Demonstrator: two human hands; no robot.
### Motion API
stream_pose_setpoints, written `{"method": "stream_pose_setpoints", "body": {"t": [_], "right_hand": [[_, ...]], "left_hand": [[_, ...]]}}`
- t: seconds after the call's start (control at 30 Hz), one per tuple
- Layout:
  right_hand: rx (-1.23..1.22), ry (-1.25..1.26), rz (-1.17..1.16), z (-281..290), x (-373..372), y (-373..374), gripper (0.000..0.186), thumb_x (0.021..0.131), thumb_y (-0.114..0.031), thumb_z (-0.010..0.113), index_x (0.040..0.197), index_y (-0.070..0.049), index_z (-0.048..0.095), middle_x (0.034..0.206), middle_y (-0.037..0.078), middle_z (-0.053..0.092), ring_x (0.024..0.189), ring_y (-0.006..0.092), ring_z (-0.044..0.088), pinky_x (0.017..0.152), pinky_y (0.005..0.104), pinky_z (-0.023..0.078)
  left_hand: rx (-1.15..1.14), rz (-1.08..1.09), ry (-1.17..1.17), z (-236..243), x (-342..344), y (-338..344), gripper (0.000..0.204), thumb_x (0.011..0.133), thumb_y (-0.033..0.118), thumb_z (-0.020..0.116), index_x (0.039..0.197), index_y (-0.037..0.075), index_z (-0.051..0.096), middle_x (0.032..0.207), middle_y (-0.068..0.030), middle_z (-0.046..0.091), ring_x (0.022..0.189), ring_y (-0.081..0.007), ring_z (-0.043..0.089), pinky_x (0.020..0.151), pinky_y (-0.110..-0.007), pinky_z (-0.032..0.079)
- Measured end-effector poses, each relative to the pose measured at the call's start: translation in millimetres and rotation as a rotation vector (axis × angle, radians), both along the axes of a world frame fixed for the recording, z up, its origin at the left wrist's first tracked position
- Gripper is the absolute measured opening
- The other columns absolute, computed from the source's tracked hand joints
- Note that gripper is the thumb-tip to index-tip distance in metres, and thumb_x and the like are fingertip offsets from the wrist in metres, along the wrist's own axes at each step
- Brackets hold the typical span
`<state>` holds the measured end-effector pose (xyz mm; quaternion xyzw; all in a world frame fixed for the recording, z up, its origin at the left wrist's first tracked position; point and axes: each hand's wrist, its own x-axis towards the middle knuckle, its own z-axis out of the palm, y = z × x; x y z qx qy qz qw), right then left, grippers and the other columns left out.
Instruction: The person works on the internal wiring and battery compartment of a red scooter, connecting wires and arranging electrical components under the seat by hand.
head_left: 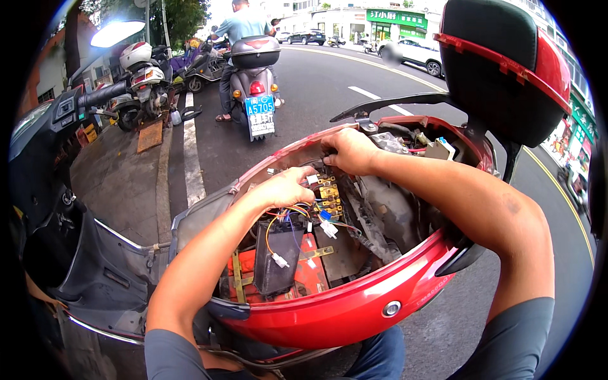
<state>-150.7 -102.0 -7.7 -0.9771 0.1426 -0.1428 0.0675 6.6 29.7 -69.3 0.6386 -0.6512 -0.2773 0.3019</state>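
Both of my hands reach into the opened body of a red scooter [329,330]. My left hand [288,189] is closed at the wiring, with a small white plug connector [312,179] between its fingertips. Just right of it sits a yellowish terminal block [329,197] with metal contacts. My right hand [349,152] is bent down at the far rim, fingers closed; what they grip is hidden. Loose coloured wires end in white plugs [329,228] and a blue plug [325,215]. A black box [279,256] lies on a red battery [311,278] below my left hand.
A black top box with red trim [500,69] stands tilted up at the right. The handlebar [101,95] is at the left. Ahead, a person [244,24] sits on a grey scooter [253,82]. Parked scooters [147,76] line the kerb; a white car [415,57] is across the road.
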Motion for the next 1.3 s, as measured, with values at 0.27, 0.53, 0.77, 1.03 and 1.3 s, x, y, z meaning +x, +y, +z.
{"method": "stream_pose_setpoints", "body": {"t": [0.27, 0.53, 0.77, 1.03, 1.3], "right_hand": [[0.086, -0.180, -0.193, 2, 4, 2, 0.019, 0.084, -0.018, 0.066, 0.099, -0.007, 0.068, 0.092, 0.016, 0.070, 0.088, 0.0328, 0.068, 0.080, 0.0418, 0.054], [-0.069, -0.172, -0.270, 5, 9, -2, 0.020, 0.080, -0.019, 0.068, 0.097, -0.009, 0.071, 0.092, 0.016, 0.071, 0.091, 0.0333, 0.068, 0.081, 0.0428, 0.054], [-0.025, -0.104, -0.274, 18, 6, -9, 0.025, 0.079, -0.022, 0.072, 0.098, -0.006, 0.070, 0.088, 0.016, 0.070, 0.087, 0.0333, 0.068, 0.079, 0.0412, 0.054], [0.493, -0.079, -0.019, 53, 2, -6, 0.010, 0.088, -0.007, 0.061, 0.093, 0.001, 0.062, 0.076, 0.010, 0.070, 0.065, 0.0158, 0.069, 0.056, 0.0292, 0.055], [-0.205, 0.573, 0.145, 15, 22, -35, 0.017, 0.076, -0.013, 0.064, 0.090, -0.006, 0.070, 0.085, 0.011, 0.072, 0.074, 0.0234, 0.070, 0.066, 0.0356, 0.054]], "left_hand": [[-0.005, 0.030, -0.195, 10, -13, 11, 0.068, 0.073, 0.019, 0.067, 0.133, -0.008, 0.048, 0.122, -0.0243, 0.062, 0.113, -0.0298, 0.061, 0.097, -0.036, 0.047], [-0.111, -0.016, -0.241, 14, -16, 15, 0.063, 0.075, 0.015, 0.069, 0.130, -0.010, 0.049, 0.125, -0.0243, 0.060, 0.117, -0.0301, 0.059, 0.100, -0.036, 0.045], [-0.201, -0.032, -0.278, 22, -31, 17, 0.044, 0.073, 0.013, 0.064, 0.114, -0.005, 0.059, 0.100, -0.0228, 0.067, 0.094, -0.0299, 0.066, 0.084, -0.039, 0.050], [-0.045, 0.048, 0.258, 6, -9, 7, 0.057, 0.091, 0.026, 0.065, 0.134, -0.004, 0.044, 0.104, -0.0131, 0.065, 0.093, -0.0158, 0.062, 0.082, -0.030, 0.048], [0.066, 0.093, 0.186, 3, -21, -30, 0.041, 0.094, 0.030, 0.061, 0.123, 0.002, 0.061, 0.089, -0.0077, 0.067, 0.081, -0.0113, 0.061, 0.075, -0.030, 0.049]]}}
